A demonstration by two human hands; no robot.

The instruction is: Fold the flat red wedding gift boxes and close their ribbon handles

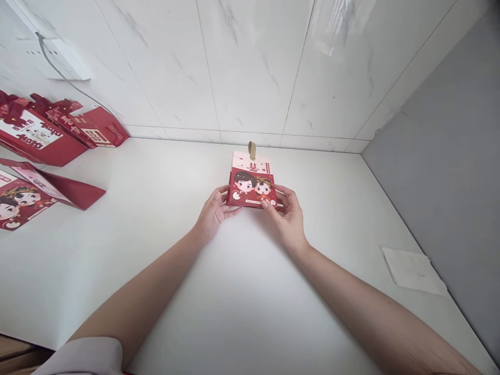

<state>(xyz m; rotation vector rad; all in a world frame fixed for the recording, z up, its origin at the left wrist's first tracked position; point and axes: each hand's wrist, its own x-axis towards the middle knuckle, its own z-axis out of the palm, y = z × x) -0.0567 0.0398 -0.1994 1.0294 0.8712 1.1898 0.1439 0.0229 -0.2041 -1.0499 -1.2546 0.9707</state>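
A small red and white gift box [253, 182] with two cartoon faces on its front and a beige loop handle at its top is in the middle of the view, over the white table. My left hand [214, 211] grips its left side, fingers at the edge and under the lower corner. On the right side, my right hand [287, 213] holds the box with the thumb on the lower front and the fingers along the edge. The box's underside is hidden.
Several red boxes [42, 135] stand against the tiled wall at the back left, below a socket with a grey cable. Nearer, a red box with cartoon faces [27, 200] lies at the left edge. A white paper [414, 271] lies at the right, beside a grey panel [441, 156].
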